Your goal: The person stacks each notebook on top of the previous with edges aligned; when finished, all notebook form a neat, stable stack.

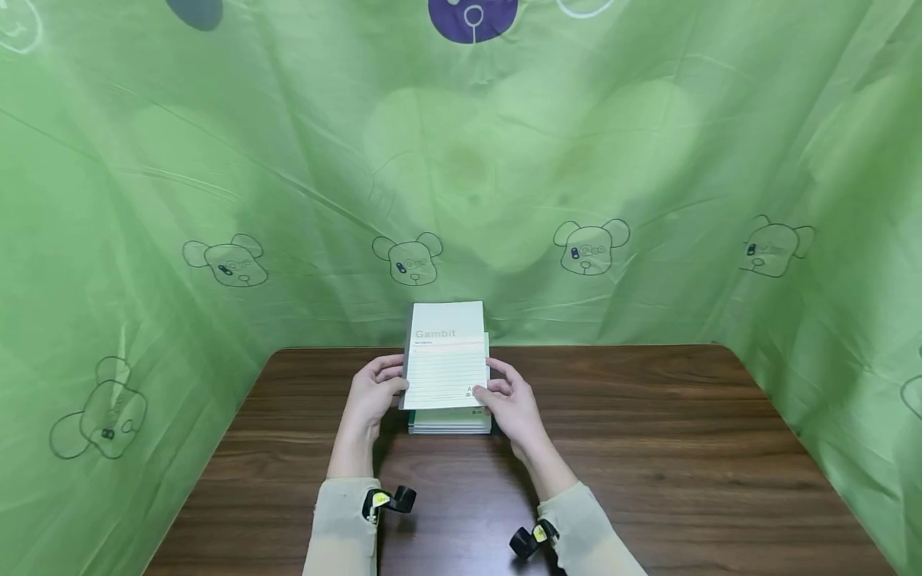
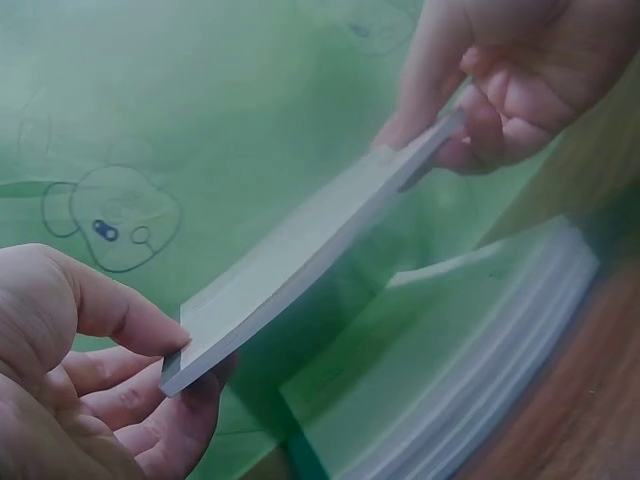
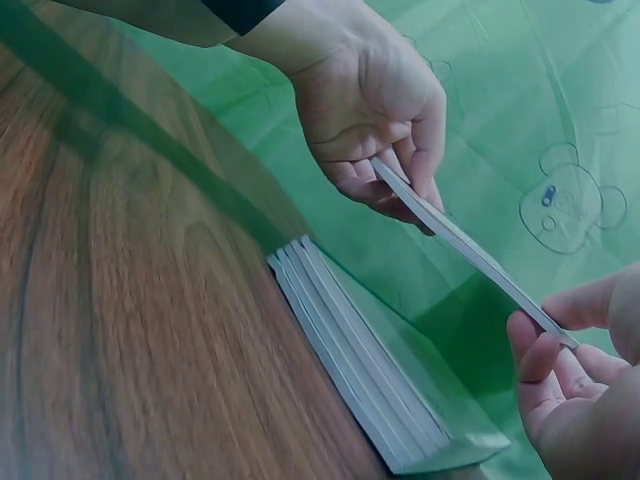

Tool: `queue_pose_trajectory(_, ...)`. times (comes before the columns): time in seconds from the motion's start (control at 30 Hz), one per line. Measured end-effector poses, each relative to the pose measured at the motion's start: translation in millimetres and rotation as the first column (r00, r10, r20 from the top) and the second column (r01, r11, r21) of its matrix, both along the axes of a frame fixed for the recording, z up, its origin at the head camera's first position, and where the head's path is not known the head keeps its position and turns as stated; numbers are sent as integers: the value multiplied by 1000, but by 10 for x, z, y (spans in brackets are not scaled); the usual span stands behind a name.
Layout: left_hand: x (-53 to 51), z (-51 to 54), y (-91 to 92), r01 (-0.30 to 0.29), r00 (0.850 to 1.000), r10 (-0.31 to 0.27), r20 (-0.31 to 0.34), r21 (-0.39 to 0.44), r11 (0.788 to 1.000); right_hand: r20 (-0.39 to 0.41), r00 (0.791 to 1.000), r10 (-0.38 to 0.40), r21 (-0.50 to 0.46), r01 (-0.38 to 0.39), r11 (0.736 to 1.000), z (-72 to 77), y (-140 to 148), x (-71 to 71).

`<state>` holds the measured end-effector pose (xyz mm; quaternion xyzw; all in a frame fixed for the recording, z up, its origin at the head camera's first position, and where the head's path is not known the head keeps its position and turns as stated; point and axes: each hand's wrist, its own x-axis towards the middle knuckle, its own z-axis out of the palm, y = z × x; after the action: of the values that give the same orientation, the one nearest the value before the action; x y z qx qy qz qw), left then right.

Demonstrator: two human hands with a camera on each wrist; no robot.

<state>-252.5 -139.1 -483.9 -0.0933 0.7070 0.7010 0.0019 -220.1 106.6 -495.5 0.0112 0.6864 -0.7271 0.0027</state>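
Note:
A thin notebook (image 1: pixel 445 364) with a pale ruled cover, a grey spine strip and the word "Gambit" is held above a stack of notebooks (image 1: pixel 450 426). My left hand (image 1: pixel 371 394) pinches its spine edge, thumb on top and fingers beneath. On the opposite edge, my right hand (image 1: pixel 514 404) pinches it near the lower right corner. In the left wrist view the held notebook (image 2: pixel 290 260) is tilted and apart from the stack (image 2: pixel 450 350), whose top cover is green. The right wrist view shows several page edges in the stack (image 3: pixel 360 360).
The dark wooden table (image 1: pixel 648 448) spreads to both sides of the stack. Green cloth (image 1: pixel 497 184) printed with bear heads hangs behind the table and along both sides. A small black camera (image 1: pixel 389 501) is strapped at the left wrist, another camera (image 1: pixel 533 538) at the right.

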Motion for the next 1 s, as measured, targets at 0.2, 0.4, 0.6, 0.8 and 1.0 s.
queue_pose_trajectory(0.2,0,-76,71,39,999,-39,-10,-15,999,6,1000,-22,-20,22,1000,-68,75,20)
queue_pose_trajectory(0.4,-15,-139,105,56,998,-57,-13,-23,998,13,1000,-19,-15,19,1000,-99,123,31)
queue_pose_trajectory(0.6,-28,-179,139,65,998,-66,-10,-23,998,17,999,-29,10,29,1000,-99,178,33)
queue_pose_trajectory(0.8,-53,-222,159,70,997,-69,22,-54,996,25,999,-37,30,36,999,-151,202,2)
queue_pose_trajectory(1.0,-80,-284,134,65,997,-62,45,-71,995,33,999,-43,85,40,996,-200,207,3)
